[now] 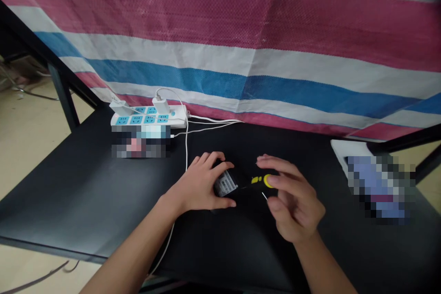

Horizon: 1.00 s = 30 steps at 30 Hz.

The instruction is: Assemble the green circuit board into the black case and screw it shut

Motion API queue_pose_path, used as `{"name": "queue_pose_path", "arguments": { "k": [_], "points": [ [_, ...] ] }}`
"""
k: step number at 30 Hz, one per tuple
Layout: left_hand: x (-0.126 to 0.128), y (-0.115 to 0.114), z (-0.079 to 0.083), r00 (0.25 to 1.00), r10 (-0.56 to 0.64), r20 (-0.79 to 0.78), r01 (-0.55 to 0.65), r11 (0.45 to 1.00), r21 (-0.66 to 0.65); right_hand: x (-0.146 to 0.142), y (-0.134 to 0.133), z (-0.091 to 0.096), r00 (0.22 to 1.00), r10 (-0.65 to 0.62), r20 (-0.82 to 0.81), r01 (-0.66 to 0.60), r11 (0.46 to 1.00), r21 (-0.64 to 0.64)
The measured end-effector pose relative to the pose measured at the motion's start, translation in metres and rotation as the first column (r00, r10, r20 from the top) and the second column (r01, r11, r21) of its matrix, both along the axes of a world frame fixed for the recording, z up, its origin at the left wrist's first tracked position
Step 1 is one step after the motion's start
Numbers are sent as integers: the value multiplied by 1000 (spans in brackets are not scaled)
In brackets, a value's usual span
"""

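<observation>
My left hand [203,183] is wrapped round a small black device [225,183] with a white label, holding it down on the black table [86,202]. My right hand [292,202] is just to its right, its fingertips pinched on the yellow end of a small black-and-yellow screwdriver [262,180]. The screwdriver lies roughly level and points left toward the device. A thin pale sliver shows below the handle, too small to name.
A white power strip [149,117] with blue sockets and plugged-in chargers lies at the back left, and its white cables [186,147] run across the table and over the front edge. A striped tarpaulin [241,46] hangs behind. Blurred items sit at left and right.
</observation>
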<state>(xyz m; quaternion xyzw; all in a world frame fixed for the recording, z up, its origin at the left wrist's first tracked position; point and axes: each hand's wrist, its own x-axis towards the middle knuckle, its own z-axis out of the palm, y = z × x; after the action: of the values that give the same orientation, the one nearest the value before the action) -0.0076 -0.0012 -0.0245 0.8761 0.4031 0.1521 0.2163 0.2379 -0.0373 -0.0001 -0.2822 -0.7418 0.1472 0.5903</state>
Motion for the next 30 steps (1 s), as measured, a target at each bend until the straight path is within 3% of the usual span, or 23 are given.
{"name": "queue_pose_path", "arguments": {
  "k": [5,8,15,21,26,30],
  "points": [
    [0,0,-3,1000,-3,2,3,1000,0,-1,-1,0,999,15,-35,-13,999,39],
    [0,1,-3,1000,-7,7,7,1000,3,-1,-1,-1,996,86,-36,-87,996,-24],
    [-1,2,-4,1000,-12,2,12,1000,9,3,-4,1,993,110,-35,-113,989,-97],
    [-1,2,-4,1000,-12,4,12,1000,10,2,-3,4,995,65,-80,-69,997,-46],
    [-2,3,-6,1000,-10,14,10,1000,8,3,-3,3,996,93,15,-91,992,-91],
    [-1,3,-4,1000,-10,13,10,1000,5,4,-3,3,1000,15,-15,-15,999,-51]
  ]
}}
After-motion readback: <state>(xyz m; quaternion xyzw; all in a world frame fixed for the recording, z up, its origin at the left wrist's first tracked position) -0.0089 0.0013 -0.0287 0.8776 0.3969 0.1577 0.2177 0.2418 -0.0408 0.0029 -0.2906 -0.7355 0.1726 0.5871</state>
